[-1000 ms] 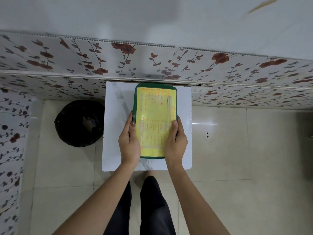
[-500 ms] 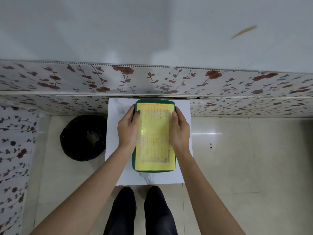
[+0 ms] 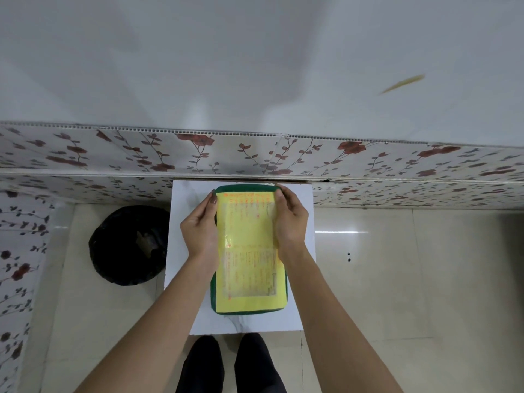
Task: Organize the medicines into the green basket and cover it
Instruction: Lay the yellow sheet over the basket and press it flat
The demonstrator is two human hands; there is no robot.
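Note:
The green basket [image 3: 247, 311] stands on a small white table [image 3: 297, 316] against the wall. A yellow printed sheet [image 3: 246, 248] lies flat over its top as a cover, so the medicines inside are hidden. My left hand [image 3: 200, 231] presses along the basket's left edge near the far end. Along the right edge, also near the far end, my right hand [image 3: 290, 222] rests with fingertips at the far corner. Both hands lie flat on the cover and rim.
A black bin bag [image 3: 127, 245] sits on the floor just left of the table. A floral-patterned wall panel [image 3: 368, 160] runs behind the table. Beige tiled floor [image 3: 397, 279] lies to the right. My dark-trousered legs [image 3: 229, 364] stand at the table's near edge.
Both hands slid along the basket's sides from the near end toward the far end, pressing the yellow cover down. The camera view tilted upward.

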